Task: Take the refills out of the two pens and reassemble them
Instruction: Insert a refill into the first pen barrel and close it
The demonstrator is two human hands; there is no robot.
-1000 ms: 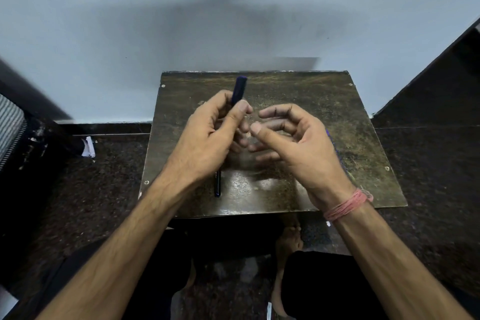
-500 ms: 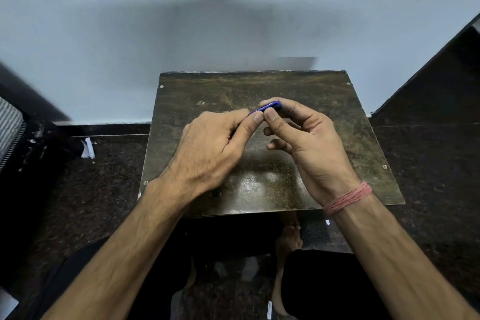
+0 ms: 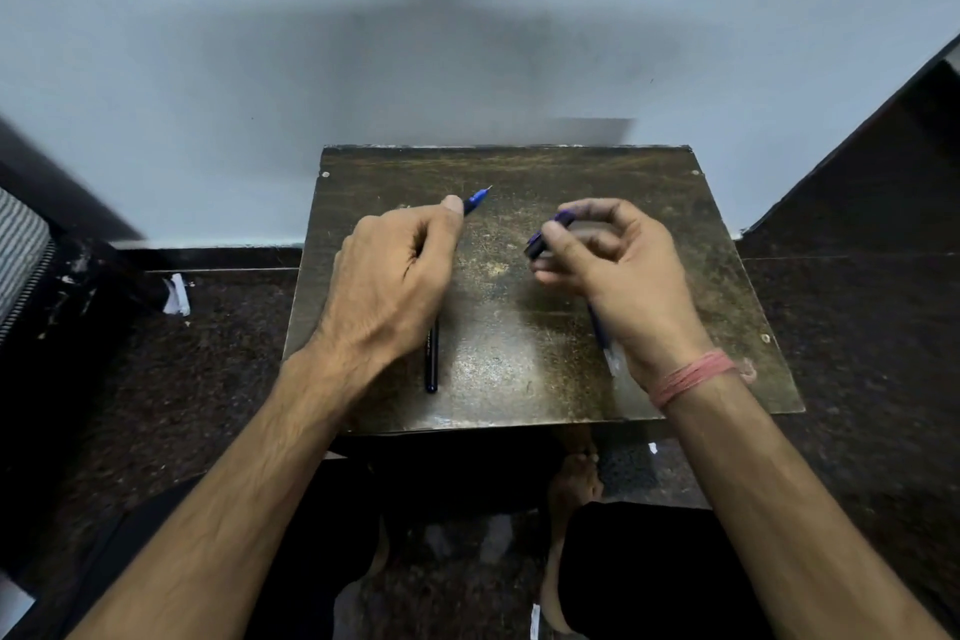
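My left hand (image 3: 395, 286) is closed around a blue pen (image 3: 477, 200); only its uncapped front end and fine tip poke out past the thumb, pointing up and right. My right hand (image 3: 618, 276) pinches a dark blue cap (image 3: 546, 235) between thumb and fingers, apart from the pen. A second dark pen (image 3: 431, 359) lies lengthwise on the worn brown table (image 3: 519, 172), half hidden under my left hand. A thin blue piece with a pale end (image 3: 605, 340) lies under my right wrist; I cannot tell whether it is a refill or a barrel.
The small table stands against a pale wall, with dark speckled floor on both sides. A white paper scrap (image 3: 176, 294) lies on the floor at left, near striped fabric (image 3: 21, 244). My legs and a bare foot (image 3: 574, 481) are under the table's front edge.
My hands, joined on the pen half a second ago, have pulled apart. The cap has come off into my right hand and the pen's tip now shows in my left.
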